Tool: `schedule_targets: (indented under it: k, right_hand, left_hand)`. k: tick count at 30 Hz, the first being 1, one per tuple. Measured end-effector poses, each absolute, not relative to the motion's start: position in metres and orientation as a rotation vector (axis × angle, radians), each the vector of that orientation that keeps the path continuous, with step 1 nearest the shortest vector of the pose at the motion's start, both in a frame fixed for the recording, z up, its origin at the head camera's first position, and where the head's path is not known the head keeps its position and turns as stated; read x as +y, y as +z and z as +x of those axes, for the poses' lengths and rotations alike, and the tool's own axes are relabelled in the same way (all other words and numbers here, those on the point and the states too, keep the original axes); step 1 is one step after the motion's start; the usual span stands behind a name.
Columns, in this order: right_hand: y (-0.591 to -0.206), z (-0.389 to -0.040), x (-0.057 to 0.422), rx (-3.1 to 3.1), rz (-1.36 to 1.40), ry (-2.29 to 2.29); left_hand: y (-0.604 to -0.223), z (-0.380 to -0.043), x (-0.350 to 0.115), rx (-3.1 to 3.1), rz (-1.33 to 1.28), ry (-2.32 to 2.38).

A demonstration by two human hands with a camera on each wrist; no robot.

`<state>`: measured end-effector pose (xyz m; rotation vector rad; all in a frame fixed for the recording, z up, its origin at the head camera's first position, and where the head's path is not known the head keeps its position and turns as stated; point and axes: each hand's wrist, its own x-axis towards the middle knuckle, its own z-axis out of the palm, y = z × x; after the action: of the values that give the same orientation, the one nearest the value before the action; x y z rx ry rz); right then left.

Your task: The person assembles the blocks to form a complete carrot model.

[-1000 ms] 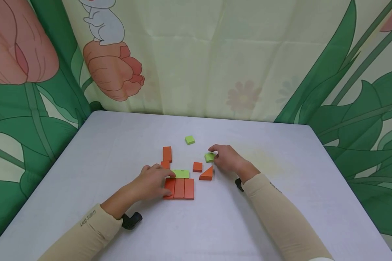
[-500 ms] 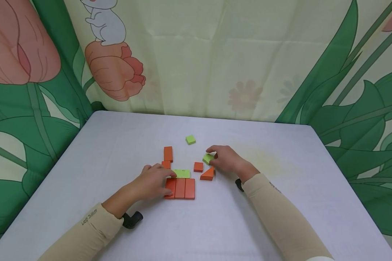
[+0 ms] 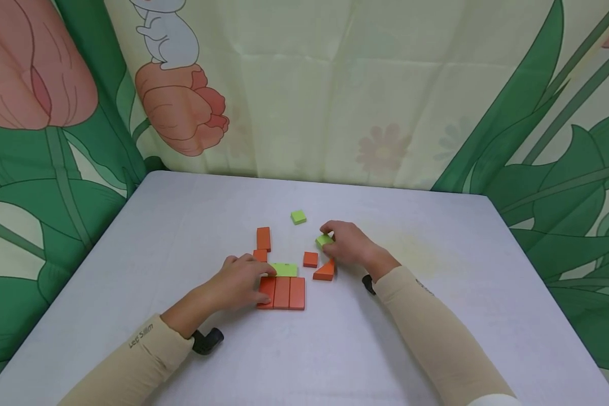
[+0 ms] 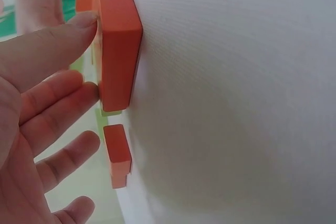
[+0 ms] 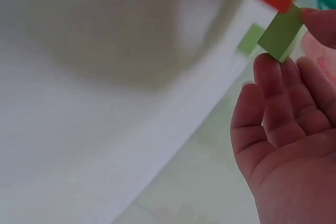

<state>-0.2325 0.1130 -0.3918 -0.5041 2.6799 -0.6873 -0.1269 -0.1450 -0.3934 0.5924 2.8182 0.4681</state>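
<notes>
Three red blocks [image 3: 290,293] lie side by side as a flat row, with a long green block [image 3: 287,270] along their far edge. My left hand [image 3: 235,285] rests its thumb and forefinger on the left part of this group. In the left wrist view, its thumb and fingertips touch the top of the end red block [image 4: 121,51], the other fingers spread. My right hand [image 3: 352,241] pinches a small green block [image 5: 281,34] between thumb and fingers, over the table's right-middle area. Right below that hand is an orange triangular block [image 3: 324,271], beside an orange square block [image 3: 310,259].
Another green square block [image 3: 298,217] lies farther back. An orange rectangular block [image 3: 264,239] and a smaller orange block [image 3: 260,255] stand in line behind the left hand. A printed curtain [image 3: 294,90] hangs past the white table's [image 3: 411,338] far edge.
My right hand has closed its thumb and fingers on the small green block and turned it slightly. The left hand keeps its place on the red blocks. The view has shifted slightly.
</notes>
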Motion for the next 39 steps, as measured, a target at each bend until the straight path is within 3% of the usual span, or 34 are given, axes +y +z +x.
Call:
schedule_targets:
  k: [12, 39]
  right_hand:
    - [-0.382, -0.217, 0.064, 2.58, -0.721, -0.675]
    - [-0.389, -0.203, 0.07, 2.621, -0.686, -0.491]
  left_hand:
    - [-0.392, -0.127, -0.145, 2.812, 0.591, 0.465]
    - [-0.391, -0.125, -0.143, 2.814, 0.569, 0.469]
